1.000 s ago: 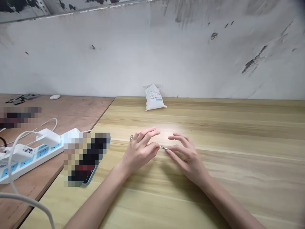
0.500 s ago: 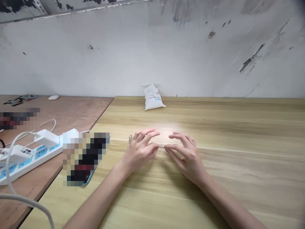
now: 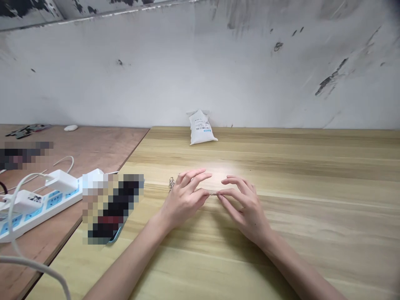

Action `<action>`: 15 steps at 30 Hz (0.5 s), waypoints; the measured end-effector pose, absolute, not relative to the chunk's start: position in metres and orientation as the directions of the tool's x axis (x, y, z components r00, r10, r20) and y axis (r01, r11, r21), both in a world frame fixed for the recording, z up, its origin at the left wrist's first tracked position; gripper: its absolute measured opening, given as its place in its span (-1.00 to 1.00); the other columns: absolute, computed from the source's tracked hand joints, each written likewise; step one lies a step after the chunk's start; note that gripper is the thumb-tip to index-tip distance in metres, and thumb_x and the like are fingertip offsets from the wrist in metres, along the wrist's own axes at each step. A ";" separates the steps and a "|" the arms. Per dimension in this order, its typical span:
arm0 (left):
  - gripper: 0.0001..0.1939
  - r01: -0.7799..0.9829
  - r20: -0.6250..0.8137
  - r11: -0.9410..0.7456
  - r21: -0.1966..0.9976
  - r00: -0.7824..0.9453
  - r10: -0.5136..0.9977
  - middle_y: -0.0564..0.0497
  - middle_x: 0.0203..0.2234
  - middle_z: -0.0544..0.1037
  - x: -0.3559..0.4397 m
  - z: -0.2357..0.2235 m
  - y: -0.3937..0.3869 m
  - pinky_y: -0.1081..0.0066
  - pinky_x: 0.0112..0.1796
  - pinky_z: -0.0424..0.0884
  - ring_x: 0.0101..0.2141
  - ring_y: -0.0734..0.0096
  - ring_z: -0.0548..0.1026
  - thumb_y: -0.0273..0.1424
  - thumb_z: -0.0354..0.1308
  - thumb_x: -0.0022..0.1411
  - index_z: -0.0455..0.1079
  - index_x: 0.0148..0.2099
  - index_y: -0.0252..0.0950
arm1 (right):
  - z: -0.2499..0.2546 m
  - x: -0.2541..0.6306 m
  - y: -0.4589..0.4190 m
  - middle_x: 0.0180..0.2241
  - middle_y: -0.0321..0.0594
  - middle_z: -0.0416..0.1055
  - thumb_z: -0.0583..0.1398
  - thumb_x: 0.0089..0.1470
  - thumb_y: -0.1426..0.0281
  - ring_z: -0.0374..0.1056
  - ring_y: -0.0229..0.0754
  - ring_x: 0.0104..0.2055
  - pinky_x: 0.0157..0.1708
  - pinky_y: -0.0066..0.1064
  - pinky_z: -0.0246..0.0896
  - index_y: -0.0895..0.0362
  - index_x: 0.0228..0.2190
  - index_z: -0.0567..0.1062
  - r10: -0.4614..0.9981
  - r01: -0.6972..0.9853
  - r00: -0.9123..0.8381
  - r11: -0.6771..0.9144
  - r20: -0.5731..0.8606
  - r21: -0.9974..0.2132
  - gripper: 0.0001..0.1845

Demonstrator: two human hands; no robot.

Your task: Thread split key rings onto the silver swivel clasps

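Observation:
Between my two hands stretches a small, thin metal piece [image 3: 213, 194], like a short bit of chain or a clasp; it is too small to make out exactly. My left hand [image 3: 187, 196] pinches its left end between thumb and index finger, the other fingers held out. At its right end, my right hand [image 3: 245, 204] pinches it between thumb and index finger, with the remaining fingers raised. Behind my left hand lies a little heap of silvery metal chain or rings [image 3: 171, 182], partly hidden by that hand.
A white printed packet [image 3: 202, 129] stands by the wall at the back. To the left, a phone-like thing with a blue edge [image 3: 115, 235] is mostly blurred out. A white power strip [image 3: 53, 204] with plugs and cables lies on the brown table [image 3: 103, 146].
My hands have barely moved. Slightly more of the thin metal piece shows between my fingertips, and a bit more of the metal heap is visible behind my left hand.

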State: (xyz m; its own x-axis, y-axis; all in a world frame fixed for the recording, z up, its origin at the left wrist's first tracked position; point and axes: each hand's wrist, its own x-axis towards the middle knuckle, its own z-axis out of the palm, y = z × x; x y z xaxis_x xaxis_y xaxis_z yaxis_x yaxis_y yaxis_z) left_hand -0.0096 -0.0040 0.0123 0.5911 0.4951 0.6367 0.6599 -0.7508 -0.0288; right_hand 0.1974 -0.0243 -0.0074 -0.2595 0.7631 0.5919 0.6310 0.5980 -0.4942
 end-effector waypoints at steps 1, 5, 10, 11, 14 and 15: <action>-0.90 0.660 0.636 -0.751 -0.029 0.592 0.496 -0.03 0.04 0.52 -0.010 0.012 -0.004 0.21 -0.01 0.32 0.11 0.18 0.39 -0.50 0.19 0.24 0.47 -0.33 -0.22 | -0.008 0.197 -0.025 -0.13 -0.13 0.43 0.13 0.21 0.41 0.29 0.05 0.07 -0.03 -0.06 0.16 0.01 -0.33 0.52 0.772 0.629 -0.253 0.589 0.584 -0.507 -0.84; -0.89 0.650 0.627 -0.759 -0.039 0.608 0.488 -0.02 0.06 0.51 -0.009 0.013 -0.005 0.18 0.03 0.30 0.13 0.18 0.38 -0.49 0.18 0.26 0.47 -0.33 -0.23 | -0.010 0.196 -0.025 -0.15 -0.14 0.43 0.14 0.21 0.39 0.27 0.06 0.09 0.00 -0.02 0.14 0.01 -0.38 0.49 0.816 0.613 -0.222 0.542 0.533 -0.574 -0.85; -0.89 0.650 0.636 -0.759 -0.036 0.600 0.484 -0.03 0.03 0.53 -0.009 0.014 -0.005 0.20 0.03 0.31 0.13 0.19 0.39 -0.49 0.17 0.27 0.45 -0.33 -0.24 | -0.011 0.197 -0.025 -0.15 -0.14 0.42 0.15 0.20 0.37 0.25 0.07 0.09 0.03 0.03 0.13 0.03 -0.42 0.46 0.856 0.587 -0.209 0.496 0.472 -0.640 -0.85; -0.90 0.652 0.638 -0.757 -0.033 0.597 0.486 -0.03 0.03 0.53 -0.009 0.015 -0.005 0.21 0.03 0.31 0.13 0.19 0.39 -0.49 0.17 0.27 0.45 -0.32 -0.24 | -0.010 0.197 -0.025 -0.15 -0.13 0.42 0.15 0.20 0.36 0.25 0.07 0.09 0.03 0.03 0.13 0.03 -0.42 0.46 0.864 0.580 -0.209 0.487 0.458 -0.654 -0.85; -0.91 0.653 0.635 -0.757 -0.032 0.598 0.489 -0.04 0.03 0.52 -0.009 0.015 -0.006 0.20 0.07 0.29 0.14 0.22 0.37 -0.50 0.14 0.29 0.43 -0.27 -0.24 | -0.009 0.198 -0.025 -0.14 -0.13 0.41 0.15 0.19 0.34 0.23 0.08 0.10 0.05 0.05 0.13 0.04 -0.44 0.44 0.883 0.558 -0.212 0.462 0.420 -0.689 -0.84; -0.90 0.651 0.632 -0.758 -0.034 0.601 0.488 -0.04 0.04 0.51 -0.009 0.015 -0.006 0.20 0.09 0.28 0.15 0.23 0.36 -0.51 0.13 0.30 0.43 -0.26 -0.23 | -0.009 0.198 -0.025 -0.13 -0.13 0.40 0.16 0.19 0.34 0.22 0.08 0.12 0.06 0.05 0.13 0.04 -0.44 0.45 0.887 0.549 -0.216 0.455 0.407 -0.701 -0.84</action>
